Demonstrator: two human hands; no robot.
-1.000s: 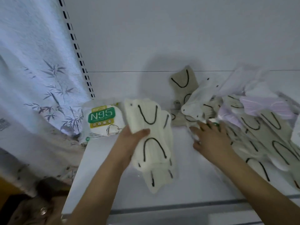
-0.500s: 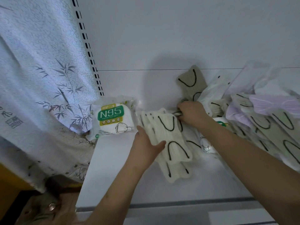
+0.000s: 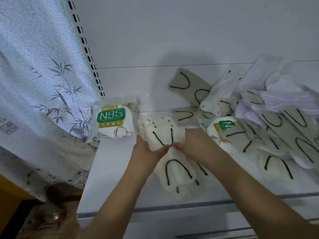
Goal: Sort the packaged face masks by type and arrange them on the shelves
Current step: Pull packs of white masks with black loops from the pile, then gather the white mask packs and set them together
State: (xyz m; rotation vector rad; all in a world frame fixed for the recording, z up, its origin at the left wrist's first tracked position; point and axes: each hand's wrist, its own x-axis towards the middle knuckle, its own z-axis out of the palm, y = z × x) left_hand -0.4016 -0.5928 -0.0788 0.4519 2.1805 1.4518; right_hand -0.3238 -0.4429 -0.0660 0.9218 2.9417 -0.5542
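Both hands, left hand [image 3: 146, 149] & right hand [image 3: 193, 144], clamp a stack of cream masks [image 3: 165, 147] w/ black loops on the white shelf [image 3: 110, 169], btwn the N95 pack [image 3: 112, 122] at left & a mixed pile of masks [image 3: 269, 128] at right.

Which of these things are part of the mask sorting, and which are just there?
Part of the job: cream mask stack held by left hand and right hand; N95 pack; unsorted mask pile; shelf.

Just there: bamboo-print cloth.
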